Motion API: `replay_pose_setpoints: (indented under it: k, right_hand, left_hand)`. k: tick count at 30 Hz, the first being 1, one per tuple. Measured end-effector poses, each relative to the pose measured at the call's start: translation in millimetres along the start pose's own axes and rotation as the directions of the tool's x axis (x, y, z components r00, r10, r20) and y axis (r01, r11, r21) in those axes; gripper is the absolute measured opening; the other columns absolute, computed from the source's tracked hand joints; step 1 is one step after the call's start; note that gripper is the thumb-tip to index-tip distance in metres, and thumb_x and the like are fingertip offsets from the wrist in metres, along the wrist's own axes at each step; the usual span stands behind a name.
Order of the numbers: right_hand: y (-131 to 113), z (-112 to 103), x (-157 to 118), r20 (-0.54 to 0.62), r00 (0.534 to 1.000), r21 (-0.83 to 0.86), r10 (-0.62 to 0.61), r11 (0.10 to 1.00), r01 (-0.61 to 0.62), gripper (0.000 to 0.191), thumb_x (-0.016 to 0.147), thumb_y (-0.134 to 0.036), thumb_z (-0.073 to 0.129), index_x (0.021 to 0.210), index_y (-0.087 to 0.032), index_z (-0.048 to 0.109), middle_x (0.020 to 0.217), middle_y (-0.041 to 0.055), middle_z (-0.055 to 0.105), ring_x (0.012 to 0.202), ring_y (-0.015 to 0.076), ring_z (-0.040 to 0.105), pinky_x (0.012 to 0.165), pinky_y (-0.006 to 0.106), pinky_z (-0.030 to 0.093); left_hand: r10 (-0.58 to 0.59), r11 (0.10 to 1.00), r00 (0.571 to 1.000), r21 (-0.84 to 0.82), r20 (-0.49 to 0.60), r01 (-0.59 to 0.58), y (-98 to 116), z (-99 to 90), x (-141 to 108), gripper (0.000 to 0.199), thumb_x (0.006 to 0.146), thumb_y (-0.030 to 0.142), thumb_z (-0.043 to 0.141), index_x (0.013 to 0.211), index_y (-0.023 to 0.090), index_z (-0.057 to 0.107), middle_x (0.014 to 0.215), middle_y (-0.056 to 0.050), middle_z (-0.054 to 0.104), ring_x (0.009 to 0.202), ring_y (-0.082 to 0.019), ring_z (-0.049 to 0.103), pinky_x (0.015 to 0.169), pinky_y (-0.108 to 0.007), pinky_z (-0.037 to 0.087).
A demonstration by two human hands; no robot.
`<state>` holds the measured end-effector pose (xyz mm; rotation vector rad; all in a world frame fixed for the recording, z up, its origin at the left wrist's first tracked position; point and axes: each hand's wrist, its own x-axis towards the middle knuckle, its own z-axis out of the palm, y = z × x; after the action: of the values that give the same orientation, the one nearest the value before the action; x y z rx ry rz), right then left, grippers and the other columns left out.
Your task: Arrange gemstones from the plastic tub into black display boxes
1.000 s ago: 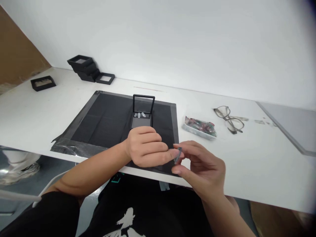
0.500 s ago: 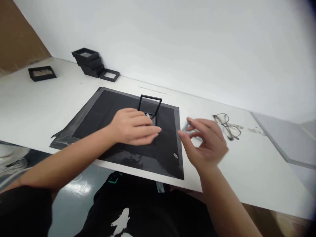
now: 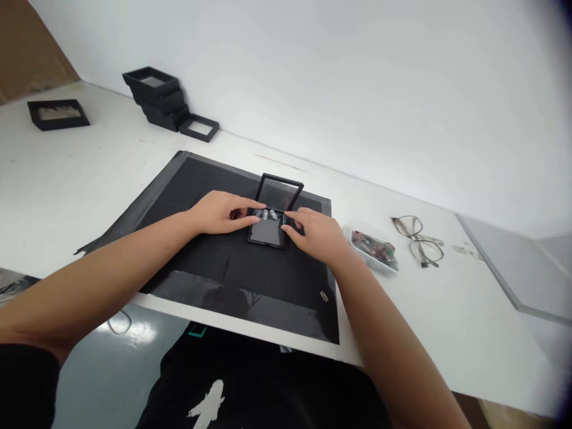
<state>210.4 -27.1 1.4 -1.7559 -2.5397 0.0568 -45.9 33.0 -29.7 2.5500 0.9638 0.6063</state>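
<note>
A small black display case (image 3: 268, 243) lies open on a black mat, its clear-windowed lid (image 3: 280, 193) standing up at the back. Several pale, glossy pieces that look like false nails (image 3: 265, 214) lie in a row along its hinge side. My left hand (image 3: 223, 213) rests at the case's left edge, index finger and thumb closed about that side. On the right side, my right hand (image 3: 315, 232) has index finger and thumb around a small teal false nail (image 3: 285, 219), partly hidden by the fingertips.
A white tray of colourful small pieces (image 3: 374, 250) stands right of the mat (image 3: 214, 262), near eyeglasses (image 3: 417, 238). One loose silvery piece (image 3: 324, 296) lies on the mat. Stacked black frames (image 3: 156, 98) stand by the wall; another filled frame (image 3: 58, 114) lies far left.
My right hand has moved left from above the white tray to the case. My left hand has drawn back to the case's left edge, uncovering the pieces inside.
</note>
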Motion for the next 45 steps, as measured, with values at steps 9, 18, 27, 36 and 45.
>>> replay_pose_setpoints:
  k: [9, 18, 27, 36, 45]
  right_hand:
    - [3.2, 9.3, -9.3, -0.015, 0.995, 0.138, 0.096, 0.986, -0.093, 0.048, 0.098, -0.047, 0.047, 0.133, -0.020, 0.066, 0.085, 0.0068, 0.072, 0.078, 0.0215, 0.065, 0.063, 0.032, 0.041]
    - [-5.6, 28.8, -3.9, -0.157, 0.969, 0.252, 0.191, 0.956, -0.147, 0.033, 0.093, -0.045, 0.057, 0.115, -0.028, 0.076, 0.077, 0.0012, 0.072, 0.073, 0.0182, 0.064, 0.062, 0.029, 0.039]
    - [-7.0, 34.5, -4.0, -0.270, 0.944, 0.162, 0.190, 0.975, -0.150, 0.033, 0.096, -0.042, 0.052, 0.113, -0.025, 0.075, 0.089, 0.0041, 0.072, 0.078, 0.0188, 0.064, 0.060, 0.030, 0.036]
    - [-3.9, 36.6, -3.9, -0.247, 0.946, 0.361, 0.212, 0.926, -0.113, 0.028, 0.093, -0.041, 0.057, 0.105, -0.024, 0.077, 0.083, 0.0024, 0.068, 0.074, 0.0160, 0.061, 0.063, 0.029, 0.039]
    - [-0.4, 36.7, -5.7, -0.248, 0.950, 0.392, 0.191, 0.916, -0.082, 0.025, 0.092, -0.039, 0.058, 0.103, -0.024, 0.076, 0.082, 0.0020, 0.067, 0.075, 0.0162, 0.062, 0.064, 0.029, 0.041]
  left_hand:
    - [-0.005, 0.993, 0.999, 0.115, 0.041, 0.000, -0.2, 2.4, 0.9, 0.049, 0.095, 0.062, 0.047, 0.127, 0.032, 0.068, 0.085, -0.001, 0.074, 0.071, -0.013, 0.062, 0.062, -0.021, 0.037]
    - [-0.034, 0.973, 0.996, 0.231, 0.079, 0.015, 2.7, 4.8, 2.6, 0.042, 0.097, 0.058, 0.045, 0.127, 0.037, 0.068, 0.087, 0.001, 0.073, 0.080, -0.014, 0.065, 0.060, -0.023, 0.034]
    - [-0.091, 0.929, 0.990, 0.367, 0.112, 0.044, 21.2, -2.6, -3.4, 0.052, 0.097, 0.063, 0.041, 0.136, 0.036, 0.060, 0.093, 0.000, 0.074, 0.094, -0.020, 0.068, 0.061, -0.026, 0.035]
    - [-0.054, 0.926, 0.977, 0.376, 0.205, -0.028, 23.2, -8.6, -7.8, 0.051, 0.098, 0.064, 0.039, 0.133, 0.036, 0.063, 0.108, -0.002, 0.072, 0.098, -0.020, 0.067, 0.069, -0.028, 0.041]
    - [-0.091, 0.896, 0.973, 0.444, 0.212, -0.013, 25.9, -8.3, -8.1, 0.063, 0.097, 0.065, 0.038, 0.150, 0.031, 0.044, 0.109, -0.004, 0.071, 0.099, -0.023, 0.066, 0.068, -0.030, 0.041]
